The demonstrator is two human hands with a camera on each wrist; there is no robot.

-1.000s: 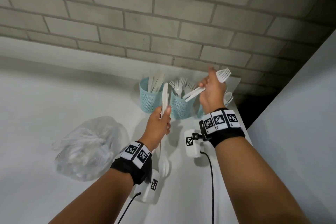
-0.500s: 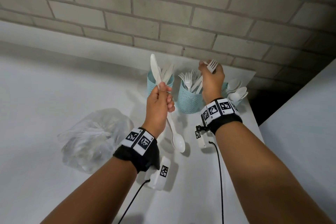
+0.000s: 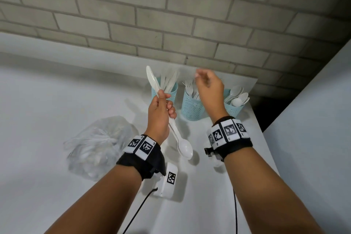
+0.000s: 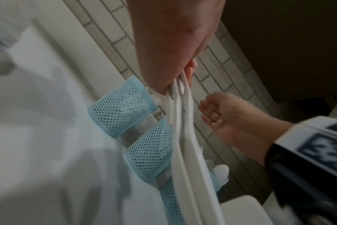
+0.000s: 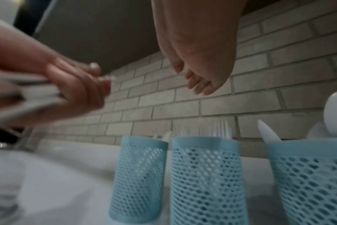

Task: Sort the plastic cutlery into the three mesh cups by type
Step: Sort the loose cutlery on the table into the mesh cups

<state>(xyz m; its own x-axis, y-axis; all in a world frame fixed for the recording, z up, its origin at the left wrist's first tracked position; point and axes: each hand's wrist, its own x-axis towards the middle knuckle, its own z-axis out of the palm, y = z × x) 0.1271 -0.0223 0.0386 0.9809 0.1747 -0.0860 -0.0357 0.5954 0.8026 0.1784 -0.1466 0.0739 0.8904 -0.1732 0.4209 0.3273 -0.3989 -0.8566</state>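
Cutlery sorting, as we see it from the head view: our left hand [image 3: 160, 114] is raised above the white surface [image 3: 47, 100] and grips a small bundle of white plastic cutlery. From the top of the fist a knife [image 3: 151, 77] points up and away, its blade in front of the leftmost mesh cup [image 3: 171, 91]. From the bottom of the fist a spoon [image 3: 184, 148] hangs down with its bowl toward us, above the surface. In the left wrist view we count several white handles [image 4: 185, 137] running together out of the closed fingers; we cannot tell exactly how many pieces are held.

Our right hand [image 3: 209, 89] hovers above the middle mesh cup [image 3: 191, 108]. Its fingers are loosely bent and hold nothing; the right wrist view shows the fingertips [image 5: 198, 85] hanging free above the cups.

We see three light-blue mesh cups standing in a row near the brick wall [image 3: 171, 15]. The leftmost contains knives, the middle one contains forks [image 3: 190, 86], and the rightmost mesh cup [image 3: 234, 109] contains spoons [image 3: 238, 97].

To the left of our left forearm, a clear plastic bag [image 3: 96, 144] lies on the surface with more white cutlery visible inside. Both wrists carry black bands with square-patterned markers, and a white wrist camera unit [image 3: 169, 180] hangs below the left one.
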